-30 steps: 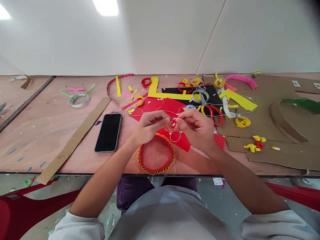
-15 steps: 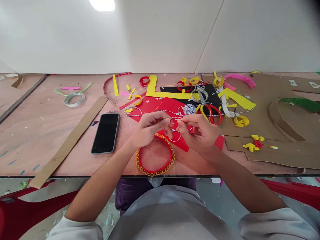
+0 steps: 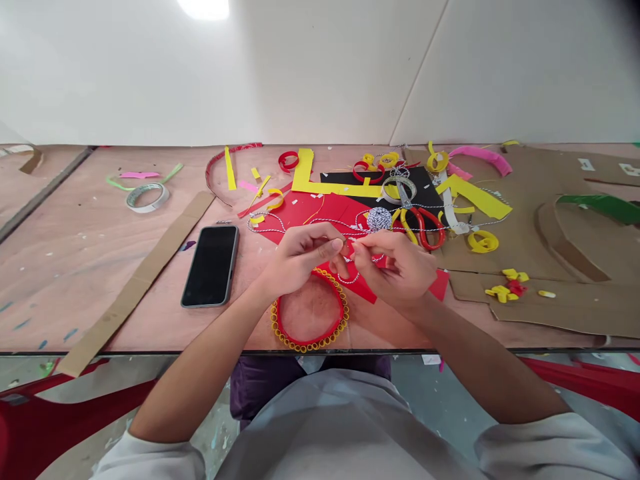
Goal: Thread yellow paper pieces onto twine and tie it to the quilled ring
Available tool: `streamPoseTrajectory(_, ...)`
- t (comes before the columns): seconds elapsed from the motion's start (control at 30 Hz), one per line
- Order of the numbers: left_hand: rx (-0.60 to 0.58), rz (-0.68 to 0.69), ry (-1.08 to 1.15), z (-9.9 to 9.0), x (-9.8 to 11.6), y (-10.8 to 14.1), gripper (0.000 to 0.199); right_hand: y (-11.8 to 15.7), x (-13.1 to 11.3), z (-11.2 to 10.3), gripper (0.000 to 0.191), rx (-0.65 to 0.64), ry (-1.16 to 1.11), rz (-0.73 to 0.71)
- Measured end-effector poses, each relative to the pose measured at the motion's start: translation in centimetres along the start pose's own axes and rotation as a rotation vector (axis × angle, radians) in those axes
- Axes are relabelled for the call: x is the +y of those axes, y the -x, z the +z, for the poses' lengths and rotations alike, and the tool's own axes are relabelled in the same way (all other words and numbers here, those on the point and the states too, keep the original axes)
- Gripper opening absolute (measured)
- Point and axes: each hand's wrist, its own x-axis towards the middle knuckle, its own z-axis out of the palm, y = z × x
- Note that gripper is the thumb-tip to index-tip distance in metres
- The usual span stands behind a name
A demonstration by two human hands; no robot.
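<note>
The left hand (image 3: 300, 259) and the right hand (image 3: 400, 268) are held close together above a red paper sheet (image 3: 320, 212) on a plywood table (image 3: 100, 280). The left fingers (image 3: 327, 245) are nearly closed in a pinch on a thin black-and-white twine (image 3: 346, 281), and the right fingers (image 3: 365, 250) pinch the same twine with their tips just beside the left ones; the exact grip is partly hidden. A round ball of black-and-white twine (image 3: 379, 219) sits on the papers just beyond the right hand. Near the hands lies a red paper ring edged with small yellow coils (image 3: 344, 310). Farther right are red-handled scissors (image 3: 427, 230) and a large brown cardboard sheet (image 3: 565, 307). To the left lie a black smartphone (image 3: 210, 267) and a long cardboard strip (image 3: 140, 280).
</note>
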Motion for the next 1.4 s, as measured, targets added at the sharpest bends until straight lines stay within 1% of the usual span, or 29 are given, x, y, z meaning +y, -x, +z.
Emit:
streamPoseTrajectory(0.1, 0.006, -0.012, -0.014, 0.0, 0.1, 0.0, 0.031, 0.0, 0.0, 0.0, 0.008, -0.007, 0.021, 0.002)
streamPoseTrajectory(0.33, -0.021, -0.005, -0.011, 0.0, 0.1, 0.0, 0.031, -0.7, -0.3, 0.0, 0.008, -0.038, -0.046, -0.022)
streamPoseTrajectory(0.47, -0.017, -0.002, 0.005, 0.0, 0.2, 0.1, 0.029, -1.0, -0.4, 0.0, 0.013, -0.030, -0.077, -0.057)
streamPoseTrajectory(0.53, -0.020, 0.002, 0.012, -0.1, 0.2, 0.1, 0.029, -1.0, -0.4, 0.0, 0.011, -0.026, -0.057, -0.062)
streamPoseTrajectory(0.63, -0.019, 0.007, 0.008, -0.1, 0.1, 0.1, 0.030, -0.9, -0.4, 0.0, 0.008, -0.026, -0.032, -0.049)
streamPoseTrajectory(0.77, -0.019, 0.011, -0.006, -0.1, 0.1, 0.1, 0.031, -0.9, -0.6, -0.2, 0.013, -0.036, -0.092, -0.046)
streamPoseTrajectory(0.9, -0.024, 0.009, -0.013, 0.0, 0.2, 0.1, 0.033, -0.9, -0.6, -0.3, 0.013, -0.057, -0.092, -0.022)
streamPoseTrajectory(1.13, -0.031, 0.024, -0.051, 0.0, 0.2, 0.1, 0.032, -0.9, -0.6, -0.3, 0.006, -0.047, -0.056, 0.003)
streamPoseTrajectory(1.3, -0.043, 0.041, -0.042, -0.1, 0.0, 0.2, 0.030, -0.8, -0.7, -0.3, 0.009, -0.034, -0.063, 0.046)
streamPoseTrajectory(1.4, -0.042, 0.036, -0.033, -0.1, 0.0, 0.2, 0.031, -0.7, -0.7, -0.3, 0.006, -0.024, -0.037, 0.064)
